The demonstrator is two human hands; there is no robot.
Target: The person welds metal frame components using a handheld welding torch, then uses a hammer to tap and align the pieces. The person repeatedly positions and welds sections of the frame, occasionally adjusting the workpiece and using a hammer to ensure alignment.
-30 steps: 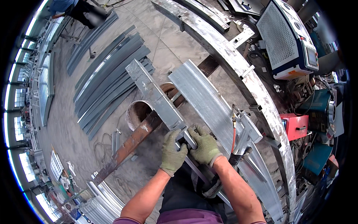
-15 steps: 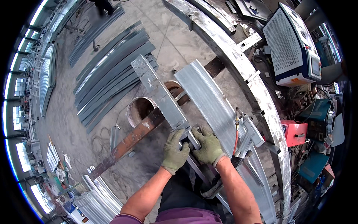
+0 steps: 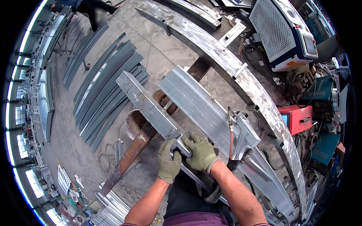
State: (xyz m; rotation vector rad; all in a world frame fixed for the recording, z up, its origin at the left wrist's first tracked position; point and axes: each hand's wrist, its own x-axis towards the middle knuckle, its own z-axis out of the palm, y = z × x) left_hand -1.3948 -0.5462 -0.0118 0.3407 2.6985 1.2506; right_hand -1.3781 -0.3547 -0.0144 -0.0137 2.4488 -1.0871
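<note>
My left hand (image 3: pixel 168 160), in a green work glove, is closed with its fingers and thumb around the left side of a short metal channel piece (image 3: pixel 182 145). The gloved right hand (image 3: pixel 200 152) presses on the right side of that piece, fingers bent over its edge. The piece sits against the near end of a long galvanized steel beam (image 3: pixel 149 104), in line with it. My palms hide part of the joint. Right of my right hand, a silver handheld tool (image 3: pixel 243 135) with an orange hose (image 3: pixel 231 139) lies on a wide galvanized profile (image 3: pixel 200 107).
A rusty crossbar (image 3: pixel 130 160) runs under the beams, beside a rusty pipe section (image 3: pixel 132 123). Stacked grey profiles (image 3: pixel 109 81) lie on the floor at left. A long curved steel frame (image 3: pixel 222 56) arcs along the right, before a white-blue machine (image 3: pixel 279 34) and red box (image 3: pixel 298 118).
The view has turned, so the beams appear further left and another person's legs show more at the top left. Both hands stay at the channel piece; my right fingers now lie further over it.
</note>
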